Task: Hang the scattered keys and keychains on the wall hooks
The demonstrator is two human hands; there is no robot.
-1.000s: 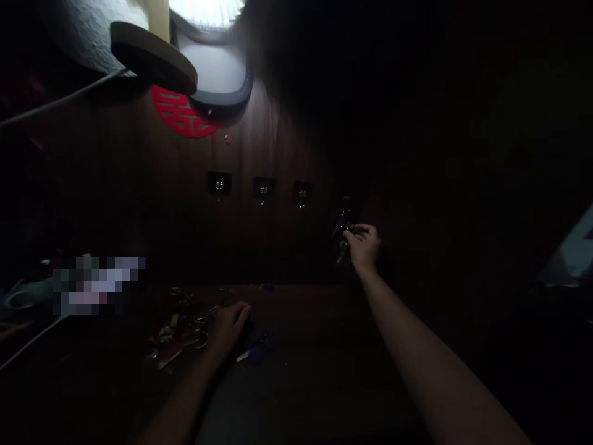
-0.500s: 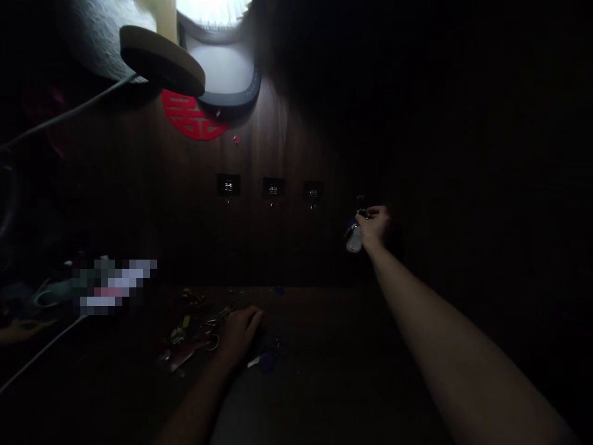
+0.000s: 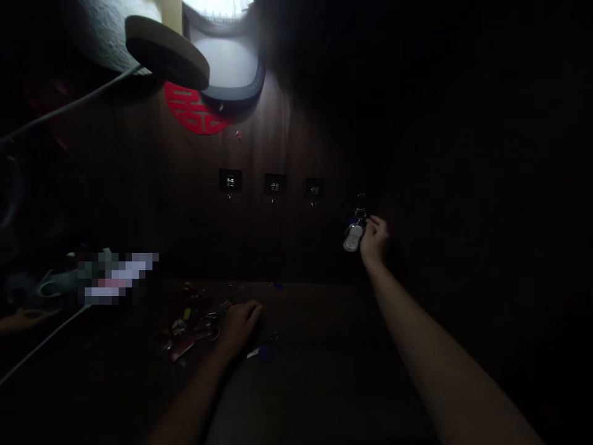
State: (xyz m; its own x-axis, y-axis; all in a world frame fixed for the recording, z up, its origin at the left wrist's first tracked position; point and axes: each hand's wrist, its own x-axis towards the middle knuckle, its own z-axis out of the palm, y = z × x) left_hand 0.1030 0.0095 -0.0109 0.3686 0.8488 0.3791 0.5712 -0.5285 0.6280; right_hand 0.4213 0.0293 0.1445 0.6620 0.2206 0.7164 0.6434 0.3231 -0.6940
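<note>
The scene is very dark. My right hand (image 3: 374, 238) is raised to the dark wooden wall, its fingers closed on a bunch of keys with a white fob (image 3: 353, 236) that hangs at the rightmost hook (image 3: 361, 198). Three small black hook plates (image 3: 274, 183) sit in a row to its left, with nothing on them. My left hand (image 3: 239, 321) rests on the dark tabletop, fingers curled loosely beside a pile of keys and key rings (image 3: 189, 327). A blue key tag (image 3: 265, 352) lies just right of that hand.
A lamp with a wooden base (image 3: 167, 49) and a cable (image 3: 65, 108) stands at the upper left beside a round mirror (image 3: 231, 68) and a red paper cutout (image 3: 194, 111). Dim clutter lies at the far left (image 3: 50, 284).
My right hand rose with the key bunch to the rightmost hook, then dropped slightly; the white fob now hangs below the hook. My left hand stayed by the key pile.
</note>
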